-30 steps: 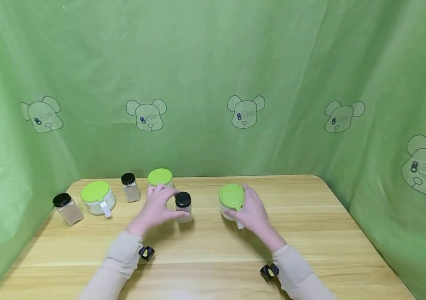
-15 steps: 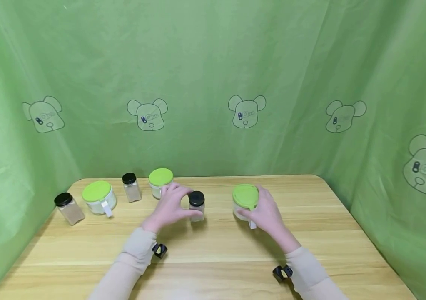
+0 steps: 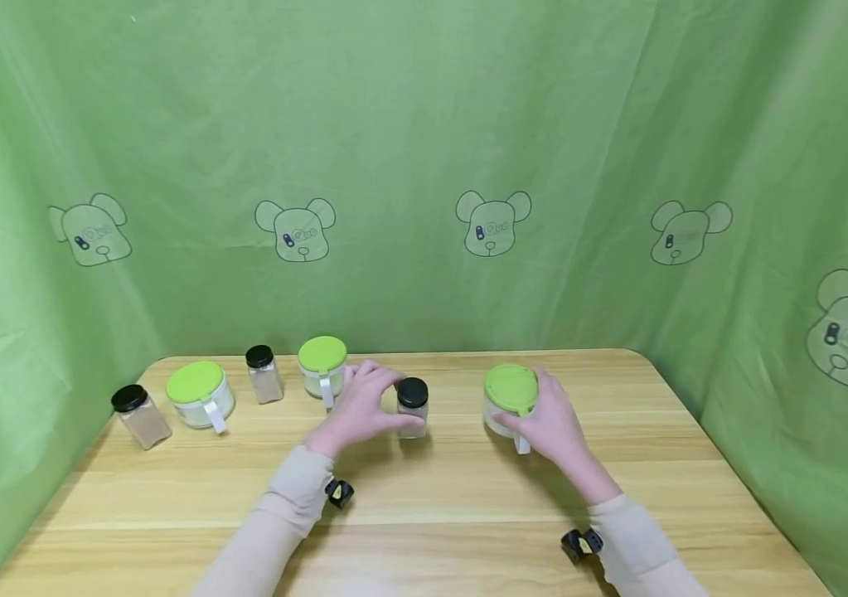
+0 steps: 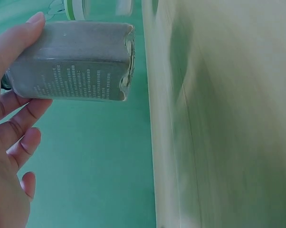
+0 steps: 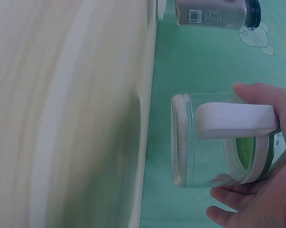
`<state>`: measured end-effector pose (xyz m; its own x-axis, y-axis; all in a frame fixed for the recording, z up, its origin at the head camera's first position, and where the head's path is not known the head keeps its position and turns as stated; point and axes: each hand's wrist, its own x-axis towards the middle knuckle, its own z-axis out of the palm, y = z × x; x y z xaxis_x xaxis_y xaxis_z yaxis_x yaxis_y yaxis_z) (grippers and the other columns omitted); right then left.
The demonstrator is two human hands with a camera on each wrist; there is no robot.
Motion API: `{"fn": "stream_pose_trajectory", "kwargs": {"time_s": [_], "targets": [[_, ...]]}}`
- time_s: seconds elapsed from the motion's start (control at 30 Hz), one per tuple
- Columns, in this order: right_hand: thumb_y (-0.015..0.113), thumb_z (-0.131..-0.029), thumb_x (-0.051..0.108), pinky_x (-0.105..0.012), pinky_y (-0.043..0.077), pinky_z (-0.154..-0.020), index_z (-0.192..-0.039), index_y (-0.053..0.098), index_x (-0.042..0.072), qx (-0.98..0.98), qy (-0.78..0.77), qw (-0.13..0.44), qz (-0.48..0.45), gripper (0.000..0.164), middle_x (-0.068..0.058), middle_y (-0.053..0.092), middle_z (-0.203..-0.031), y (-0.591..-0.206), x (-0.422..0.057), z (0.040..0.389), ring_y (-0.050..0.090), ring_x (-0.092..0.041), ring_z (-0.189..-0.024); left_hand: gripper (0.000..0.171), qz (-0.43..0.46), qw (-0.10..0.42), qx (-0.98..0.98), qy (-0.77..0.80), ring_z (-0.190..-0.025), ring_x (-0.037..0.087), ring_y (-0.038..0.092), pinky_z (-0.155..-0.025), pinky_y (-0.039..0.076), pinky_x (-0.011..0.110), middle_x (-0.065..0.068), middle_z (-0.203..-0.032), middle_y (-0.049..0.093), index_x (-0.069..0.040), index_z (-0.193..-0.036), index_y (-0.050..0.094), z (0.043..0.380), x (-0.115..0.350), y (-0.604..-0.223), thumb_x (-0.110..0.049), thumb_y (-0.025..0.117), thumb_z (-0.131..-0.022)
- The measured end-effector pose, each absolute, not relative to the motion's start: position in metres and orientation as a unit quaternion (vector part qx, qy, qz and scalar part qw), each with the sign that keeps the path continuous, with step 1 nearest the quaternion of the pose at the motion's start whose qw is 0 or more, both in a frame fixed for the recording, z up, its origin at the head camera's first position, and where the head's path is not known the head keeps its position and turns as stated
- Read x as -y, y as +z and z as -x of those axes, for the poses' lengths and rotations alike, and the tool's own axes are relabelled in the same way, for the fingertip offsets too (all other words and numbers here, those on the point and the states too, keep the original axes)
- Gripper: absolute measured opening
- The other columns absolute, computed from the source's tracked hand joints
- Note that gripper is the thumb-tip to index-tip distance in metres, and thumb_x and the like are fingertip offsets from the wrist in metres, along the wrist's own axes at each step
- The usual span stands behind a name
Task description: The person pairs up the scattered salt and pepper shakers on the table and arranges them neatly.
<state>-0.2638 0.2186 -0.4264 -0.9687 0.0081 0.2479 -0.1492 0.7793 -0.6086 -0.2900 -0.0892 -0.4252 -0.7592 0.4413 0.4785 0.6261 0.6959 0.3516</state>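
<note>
The left hand (image 3: 365, 408), spread just jar-wide, pinches a clear square black-lidded jar (image 3: 413, 400) above the wooden table (image 3: 424, 539), toward mid far edge; the right hand (image 3: 552, 423), curved wider, grips a round clear-glass green-lidded pot (image 3: 511, 390), further right. Seemingly a two-handed carry; lowering them calls for level bases.

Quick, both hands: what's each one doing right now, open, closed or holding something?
Left hand: closed, holding a black-lidded jar upright.
Right hand: closed, holding a green-lidded jar upright.
</note>
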Motion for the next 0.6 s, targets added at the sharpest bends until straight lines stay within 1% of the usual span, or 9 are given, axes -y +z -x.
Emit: {"fn": "stream_pose_trajectory", "kwargs": {"time_s": [0.2,0.43,0.6], "targets": [[0.084,-0.072,0.039,-0.063,0.042,-0.098,-0.141,0.036,-0.005,0.937,0.327,0.121,-0.031,0.095,-0.027,0.05,-0.132,-0.425,-0.23,0.263,0.051,-0.044,-0.12,0.067,0.303,0.175,0.901,-0.258,-0.099,0.011,0.047,-0.087,0.029,0.035,-0.007,-0.108,0.071,-0.018,-0.117,0.066,0.293,0.079,-0.426,-0.059,0.081,-0.066],[0.083,-0.073,0.044,-0.064,0.04,-0.1,-0.142,0.033,-0.008,0.939,0.324,0.113,-0.026,0.1,-0.03,0.047,-0.135,-0.422,-0.24,0.262,0.048,-0.047,-0.122,0.068,0.302,0.166,0.903,-0.258,-0.1,0.01,0.047,-0.087,0.028,0.034,-0.008,-0.108,0.07,-0.019,-0.117,0.067,0.297,0.067,-0.427,-0.061,0.08,-0.066],[0.083,-0.073,0.044,-0.064,0.04,-0.101,-0.143,0.032,-0.009,0.94,0.323,0.112,-0.016,0.101,-0.031,0.045,-0.136,-0.421,-0.248,0.261,0.047,-0.047,-0.123,0.068,0.304,0.163,0.902,-0.262,-0.099,0.01,0.047,-0.089,0.028,0.035,-0.008,-0.107,0.07,-0.019,-0.117,0.066,0.297,0.058,-0.426,-0.061,0.08,-0.066]]}}
